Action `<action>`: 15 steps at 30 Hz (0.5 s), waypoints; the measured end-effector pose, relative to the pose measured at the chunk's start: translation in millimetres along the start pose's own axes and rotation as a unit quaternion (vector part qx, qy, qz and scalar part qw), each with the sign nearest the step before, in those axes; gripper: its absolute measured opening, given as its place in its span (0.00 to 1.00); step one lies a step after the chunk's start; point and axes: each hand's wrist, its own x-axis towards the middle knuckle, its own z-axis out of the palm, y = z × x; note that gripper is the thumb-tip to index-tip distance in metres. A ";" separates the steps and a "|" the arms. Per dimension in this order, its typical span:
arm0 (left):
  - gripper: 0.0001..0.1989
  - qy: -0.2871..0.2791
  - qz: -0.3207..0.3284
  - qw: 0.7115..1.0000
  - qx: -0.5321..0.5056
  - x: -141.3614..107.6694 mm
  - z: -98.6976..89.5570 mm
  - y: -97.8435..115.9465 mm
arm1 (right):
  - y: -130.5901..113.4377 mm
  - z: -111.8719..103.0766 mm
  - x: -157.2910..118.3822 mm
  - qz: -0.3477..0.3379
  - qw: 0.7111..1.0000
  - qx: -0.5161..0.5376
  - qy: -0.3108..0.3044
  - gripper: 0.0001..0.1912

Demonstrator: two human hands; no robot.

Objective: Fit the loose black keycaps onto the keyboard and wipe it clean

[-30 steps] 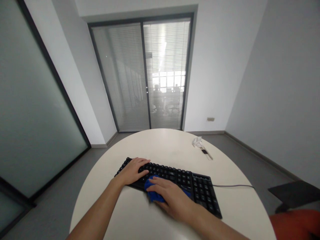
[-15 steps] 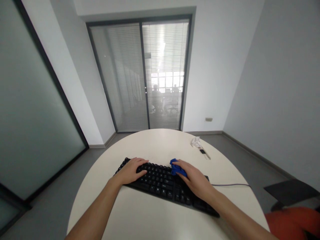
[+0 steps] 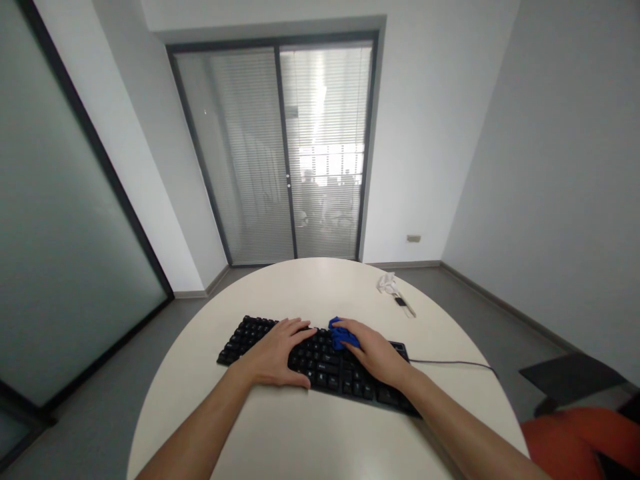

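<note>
The left hand (image 3: 277, 352) lies spread flat on the keyboard (image 3: 310, 360) at the desk's (image 3: 300, 433) middle; the right hand (image 3: 375, 357) presses a bunched blue cloth (image 3: 341, 335) against its far edge.

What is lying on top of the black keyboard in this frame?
On the keyboard rest the left hand, flat on the middle keys, and the right hand, pressing a blue cloth near the far edge. The keys beneath both hands and the cloth are covered.
</note>
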 end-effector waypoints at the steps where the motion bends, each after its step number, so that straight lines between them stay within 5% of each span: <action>1: 0.55 -0.001 0.001 1.000 0.000 1.5 2.3 1.7 | 2.0 1.1 3.8 -0.003 1.000 0.003 -0.001 0.19; 9: 0.55 0.038 -0.034 0.999 0.011 -0.5 7.8 -15.1 | 6.7 14.3 31.9 -0.041 0.999 -0.004 0.004 0.17; 15: 0.55 0.037 -0.039 0.999 0.003 -1.9 6.9 -21.9 | -17.9 16.7 19.9 -0.121 0.990 -0.057 -0.054 0.20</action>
